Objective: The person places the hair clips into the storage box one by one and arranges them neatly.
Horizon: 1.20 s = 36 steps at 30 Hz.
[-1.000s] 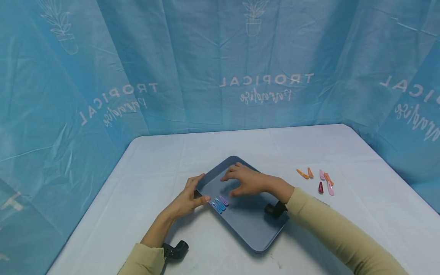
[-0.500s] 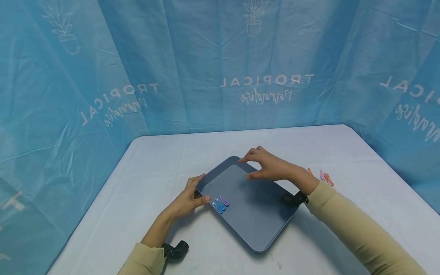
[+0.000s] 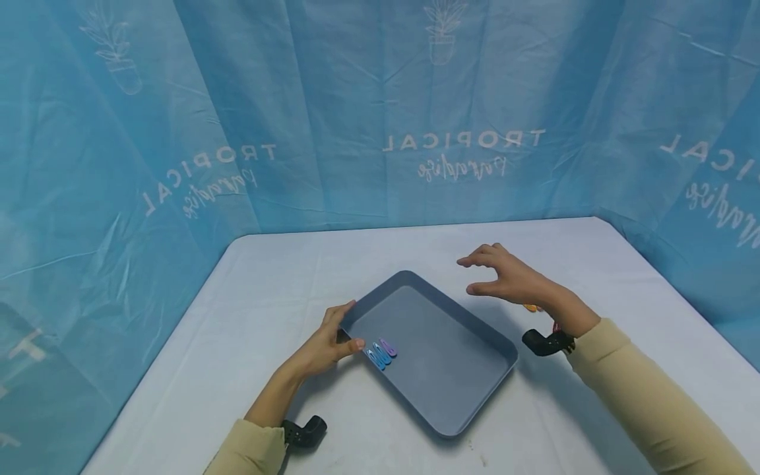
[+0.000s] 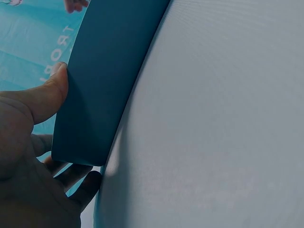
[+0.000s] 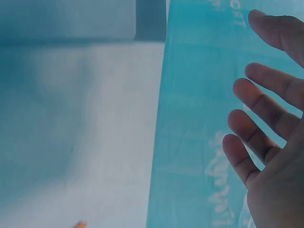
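My left hand (image 3: 320,346) holds the left corner of a grey-blue rectangular tray (image 3: 439,336). In the left wrist view the thumb lies at the rim and the fingers go round the corner of the tray wall (image 4: 102,85). Inside the tray, by that thumb, lie blue snap hair clips (image 3: 378,356) and a purple hair clip (image 3: 388,348) side by side. Beyond the tray's right side, my right hand (image 3: 507,274) hangs over the table with fingers spread and nothing in them. Orange hair clips (image 3: 531,307) show partly under the right wrist; the other clips there are mostly hidden.
A white cloth covers the table (image 3: 285,277). Blue printed curtains (image 3: 332,178) hang behind it and at both sides. Black wrist cameras, such as the left one (image 3: 305,432), stick out from both wrists. An orange tip (image 5: 80,224) shows low in the right wrist view.
My right hand has moved from over the tray out to the right, above the table near the loose clips. The left hand, the tray and the clips in it stay put.
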Each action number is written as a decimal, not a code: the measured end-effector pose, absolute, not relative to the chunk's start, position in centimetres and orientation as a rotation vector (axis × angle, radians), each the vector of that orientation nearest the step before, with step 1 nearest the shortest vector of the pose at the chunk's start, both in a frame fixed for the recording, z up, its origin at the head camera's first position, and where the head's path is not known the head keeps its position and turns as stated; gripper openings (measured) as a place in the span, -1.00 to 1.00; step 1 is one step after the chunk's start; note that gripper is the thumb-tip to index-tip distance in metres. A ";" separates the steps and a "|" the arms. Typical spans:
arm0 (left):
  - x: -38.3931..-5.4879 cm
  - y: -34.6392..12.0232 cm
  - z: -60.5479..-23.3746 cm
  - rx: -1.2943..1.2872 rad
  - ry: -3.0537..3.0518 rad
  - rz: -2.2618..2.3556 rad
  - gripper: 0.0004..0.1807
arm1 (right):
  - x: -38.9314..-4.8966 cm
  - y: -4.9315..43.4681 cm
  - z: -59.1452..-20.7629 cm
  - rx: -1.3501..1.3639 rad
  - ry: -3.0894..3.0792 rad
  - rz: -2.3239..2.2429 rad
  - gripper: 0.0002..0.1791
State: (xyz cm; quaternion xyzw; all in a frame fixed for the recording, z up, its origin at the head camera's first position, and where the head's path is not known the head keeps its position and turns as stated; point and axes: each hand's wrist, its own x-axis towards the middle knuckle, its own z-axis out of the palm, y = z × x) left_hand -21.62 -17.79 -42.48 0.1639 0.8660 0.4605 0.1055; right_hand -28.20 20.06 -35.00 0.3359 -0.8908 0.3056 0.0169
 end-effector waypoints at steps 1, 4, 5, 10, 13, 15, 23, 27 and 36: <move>-21.6 -17.8 -42.4 0.486 2.551 1.358 -0.05 | -28.2 20.5 -35.1 1.026 -2.768 0.948 -0.40; -21.6 -17.8 -42.4 0.507 2.555 1.351 -0.05 | -28.1 21.8 -35.3 0.956 -2.775 0.940 -0.41; -21.6 -17.8 -42.4 0.513 2.558 1.347 -0.05 | -28.1 22.2 -35.4 0.929 -2.781 0.937 -0.41; -21.6 -17.9 -42.5 0.528 2.564 1.344 -0.06 | -27.7 24.1 -35.7 0.807 -2.806 0.921 -0.42; -21.6 -17.9 -42.5 0.523 2.562 1.350 -0.06 | -27.6 25.1 -35.9 0.761 -2.813 0.922 -0.42; -21.5 -17.9 -42.5 0.515 2.558 1.356 -0.05 | -27.6 25.8 -36.2 0.730 -2.822 0.918 -0.42; -21.5 -17.8 -42.4 0.497 2.554 1.368 -0.04 | -27.2 28.4 -37.3 0.590 -2.914 0.898 -0.41; -21.5 -17.8 -42.4 0.487 2.553 1.366 -0.05 | -27.0 29.5 -38.0 0.521 -2.976 0.883 -0.38; -21.6 -17.8 -42.5 0.498 2.570 1.344 -0.05 | -27.7 31.0 -39.8 0.387 -3.083 0.812 -0.32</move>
